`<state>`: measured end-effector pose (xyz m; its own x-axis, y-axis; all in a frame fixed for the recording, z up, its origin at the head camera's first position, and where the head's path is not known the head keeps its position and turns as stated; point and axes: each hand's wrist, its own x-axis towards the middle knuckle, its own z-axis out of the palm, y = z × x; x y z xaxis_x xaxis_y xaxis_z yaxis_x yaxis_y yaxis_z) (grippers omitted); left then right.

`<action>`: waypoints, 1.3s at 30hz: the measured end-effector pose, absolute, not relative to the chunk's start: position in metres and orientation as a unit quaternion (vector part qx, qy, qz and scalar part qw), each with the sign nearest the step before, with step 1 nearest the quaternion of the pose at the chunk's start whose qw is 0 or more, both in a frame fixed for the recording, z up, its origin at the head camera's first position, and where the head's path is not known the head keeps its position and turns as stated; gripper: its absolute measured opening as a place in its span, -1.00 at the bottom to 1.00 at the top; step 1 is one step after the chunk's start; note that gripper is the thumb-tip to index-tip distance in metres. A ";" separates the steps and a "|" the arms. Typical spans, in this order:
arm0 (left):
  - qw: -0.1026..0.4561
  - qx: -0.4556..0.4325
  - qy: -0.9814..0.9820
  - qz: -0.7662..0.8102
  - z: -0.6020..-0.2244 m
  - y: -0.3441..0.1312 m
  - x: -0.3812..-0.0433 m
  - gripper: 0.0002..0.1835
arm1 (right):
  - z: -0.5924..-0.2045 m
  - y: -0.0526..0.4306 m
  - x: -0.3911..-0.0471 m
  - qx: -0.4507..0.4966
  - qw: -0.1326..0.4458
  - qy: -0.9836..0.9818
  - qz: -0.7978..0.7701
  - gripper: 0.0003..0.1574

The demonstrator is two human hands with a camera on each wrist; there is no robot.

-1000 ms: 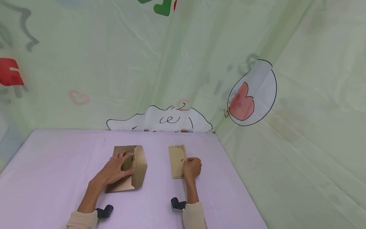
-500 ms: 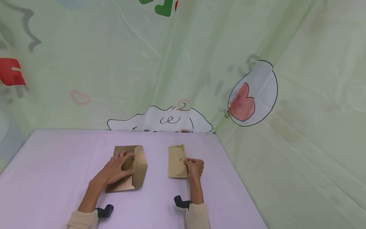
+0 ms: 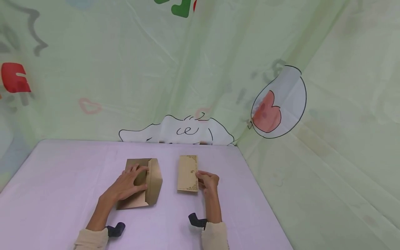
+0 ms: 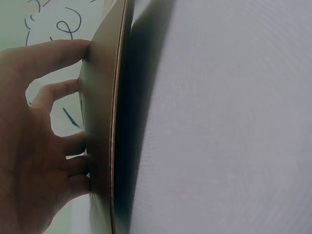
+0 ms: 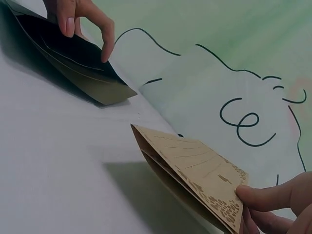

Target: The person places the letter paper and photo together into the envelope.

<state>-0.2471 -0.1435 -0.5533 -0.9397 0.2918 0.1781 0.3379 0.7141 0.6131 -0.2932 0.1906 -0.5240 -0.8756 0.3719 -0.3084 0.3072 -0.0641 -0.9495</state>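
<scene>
A brown paper envelope lies on the table, its flap spread out to the right. My left hand rests on it with spread fingers, the fingertips touching the paper near the mouth. From the right wrist view, the envelope gapes, showing a dark inside. My right hand pinches the right edge of a folded tan card with printed corner ornaments. In the right wrist view the card is tilted, held off the table, its folded layers slightly apart. The fingers behind the card are partly hidden.
A pale lilac cloth covers the table. Behind and to the right hangs a light green curtain with printed drawings. Black wrist mounts are worn on both forearms.
My right hand first drew the card slightly right, then carried it left and a little away from me, toward the envelope. My left hand and the envelope stay in place.
</scene>
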 end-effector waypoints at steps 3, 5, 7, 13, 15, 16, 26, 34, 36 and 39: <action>0.027 -0.166 -0.924 -0.343 -0.553 -0.144 -0.247 -0.23 | -0.524 0.183 -0.293 -0.238 0.014 -0.684 0.690 -0.72; 0.025 -0.164 -0.923 -0.346 -0.553 -0.145 -0.247 -0.22 | -0.524 0.177 -0.292 -0.226 0.007 -0.685 0.692 -0.72; 0.023 -0.163 -0.923 -0.348 -0.554 -0.145 -0.247 -0.22 | -0.525 0.171 -0.292 -0.220 -0.004 -0.690 0.690 -0.73; 0.031 -0.167 -0.923 -0.346 -0.556 -0.145 -0.249 -0.23 | -0.528 0.152 -0.288 -0.196 -0.041 -0.696 0.690 -0.73; 0.036 -0.169 -0.922 -0.346 -0.556 -0.145 -0.249 -0.24 | -0.529 0.146 -0.288 -0.184 -0.051 -0.691 0.697 -0.72; 0.038 -0.171 -0.922 -0.346 -0.556 -0.145 -0.250 -0.25 | -0.530 0.144 -0.288 -0.180 -0.056 -0.688 0.701 -0.72; 0.042 -0.167 -0.930 -0.324 -0.557 -0.142 -0.252 -0.28 | -0.534 0.124 -0.287 -0.159 -0.074 -0.682 0.710 -0.74; 0.041 -0.159 -0.934 -0.318 -0.558 -0.144 -0.254 -0.27 | -0.536 0.112 -0.287 -0.144 -0.080 -0.683 0.712 -0.67; 0.039 -0.159 -0.934 -0.319 -0.559 -0.144 -0.254 -0.26 | -0.537 0.110 -0.286 -0.143 -0.083 -0.683 0.712 -0.66; 0.036 -0.156 -0.933 -0.321 -0.559 -0.144 -0.255 -0.25 | -0.538 0.106 -0.286 -0.143 -0.088 -0.683 0.710 -0.69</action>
<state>-0.2546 -0.1437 -0.5591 -0.9488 0.2686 0.1665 0.3142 0.7453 0.5881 -0.2857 0.1058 -0.5382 -0.9438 0.0697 -0.3231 0.3201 -0.0502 -0.9460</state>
